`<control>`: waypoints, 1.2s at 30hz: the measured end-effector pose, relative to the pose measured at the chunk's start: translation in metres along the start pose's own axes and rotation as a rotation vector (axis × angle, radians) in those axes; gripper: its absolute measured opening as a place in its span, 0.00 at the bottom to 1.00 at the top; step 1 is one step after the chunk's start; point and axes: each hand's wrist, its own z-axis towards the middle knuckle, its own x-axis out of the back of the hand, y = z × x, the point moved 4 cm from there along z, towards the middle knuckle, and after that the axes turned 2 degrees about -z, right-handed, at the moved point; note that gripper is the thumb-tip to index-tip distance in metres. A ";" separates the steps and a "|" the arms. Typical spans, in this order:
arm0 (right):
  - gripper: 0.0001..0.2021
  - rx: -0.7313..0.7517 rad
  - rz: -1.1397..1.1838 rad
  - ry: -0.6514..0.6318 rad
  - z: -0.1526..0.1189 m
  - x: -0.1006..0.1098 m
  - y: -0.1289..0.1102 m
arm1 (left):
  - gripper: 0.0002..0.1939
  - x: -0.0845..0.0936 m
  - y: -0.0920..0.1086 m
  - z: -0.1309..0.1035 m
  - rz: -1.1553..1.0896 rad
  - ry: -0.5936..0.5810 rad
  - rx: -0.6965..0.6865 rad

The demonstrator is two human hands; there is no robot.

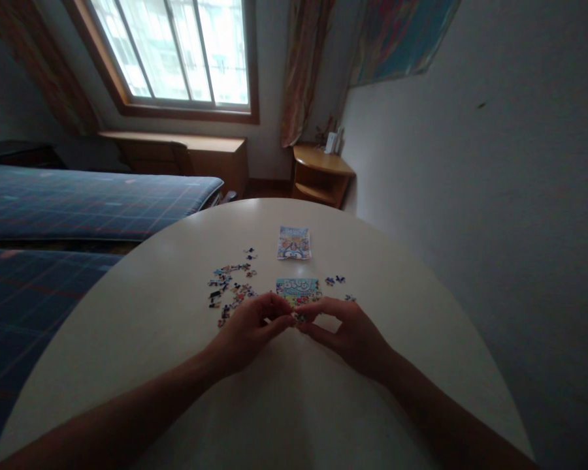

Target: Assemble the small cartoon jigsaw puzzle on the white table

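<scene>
My left hand (257,324) and my right hand (350,329) meet just above the white table, fingertips almost touching. Between them is a small puzzle piece (300,318), pinched by my right thumb and forefinger. The left fingers are closed in a pinch at its near side; what they grip is mostly hidden. Right behind the fingertips lies a colourful picture card (298,287), its lower edge partly covered. Loose puzzle pieces (235,287) are scattered left of the card, close to my left hand. A few more pieces (335,280) lie to its right.
A printed packet (294,243) lies farther back on the round white table (176,352). Beds with blue plaid covers (88,202) stand to the left. A wooden corner shelf (321,163) and a desk are beyond, below the window. A wall runs along the right.
</scene>
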 end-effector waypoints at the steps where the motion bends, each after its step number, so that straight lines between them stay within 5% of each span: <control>1: 0.09 0.002 -0.007 -0.016 0.000 0.001 0.000 | 0.11 0.000 0.000 0.000 0.024 -0.002 -0.004; 6: 0.07 -0.056 -0.109 0.006 0.004 0.023 0.017 | 0.07 0.002 0.002 -0.005 0.416 0.018 -0.147; 10: 0.07 -0.105 -0.245 0.047 0.008 0.043 0.039 | 0.18 -0.005 -0.001 -0.009 0.813 -0.114 -0.421; 13: 0.06 -0.079 -0.307 0.039 0.010 0.042 0.045 | 0.22 -0.006 -0.007 -0.008 0.947 -0.165 -0.488; 22: 0.08 -0.050 -0.380 0.027 0.012 0.013 0.052 | 0.20 -0.005 -0.011 -0.008 0.982 -0.167 -0.510; 36: 0.10 -0.082 -0.388 -0.020 0.012 0.012 0.053 | 0.21 -0.006 -0.012 -0.009 0.986 -0.174 -0.521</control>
